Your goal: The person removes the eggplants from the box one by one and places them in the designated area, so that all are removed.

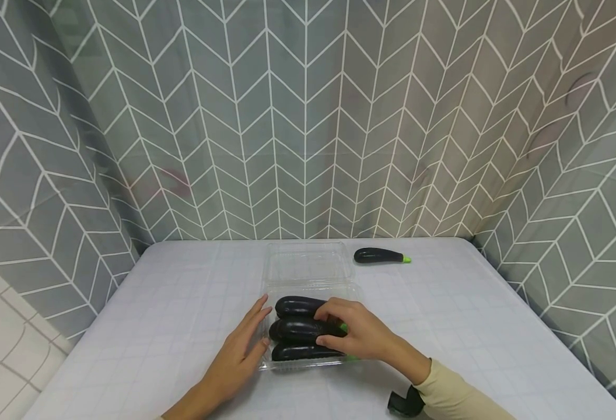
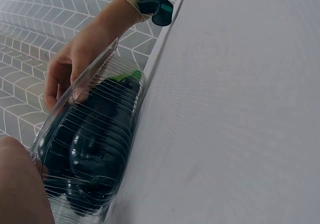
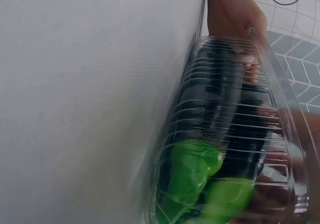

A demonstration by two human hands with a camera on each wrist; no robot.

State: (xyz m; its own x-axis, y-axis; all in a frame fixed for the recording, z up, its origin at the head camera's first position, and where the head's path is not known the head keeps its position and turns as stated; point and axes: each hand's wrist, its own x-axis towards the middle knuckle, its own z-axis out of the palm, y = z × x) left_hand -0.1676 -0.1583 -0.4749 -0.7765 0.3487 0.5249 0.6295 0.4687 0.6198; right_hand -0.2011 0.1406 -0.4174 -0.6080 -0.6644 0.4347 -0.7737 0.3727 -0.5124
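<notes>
Several dark eggplants with green stems lie side by side in a clear plastic clamshell box (image 1: 308,363) on the table. My right hand (image 1: 363,329) reaches over the box's right part and grips the middle eggplant (image 1: 300,329) near its stem end, thumb on the near side and fingers on the far side. Another eggplant (image 1: 297,306) lies behind it, and one more eggplant (image 1: 303,352) lies in front. At the box's left edge rests my left hand (image 1: 237,359), its fingers extended along the rim. Through the ribbed wall, green stems (image 3: 195,166) show in the right wrist view.
The box's transparent lid (image 1: 308,262) is folded back flat toward the far edge of the table. A single eggplant (image 1: 378,255) lies to the right of the lid on the white tablecloth (image 1: 156,326). Patterned grey curtains (image 1: 308,146) enclose the back and sides.
</notes>
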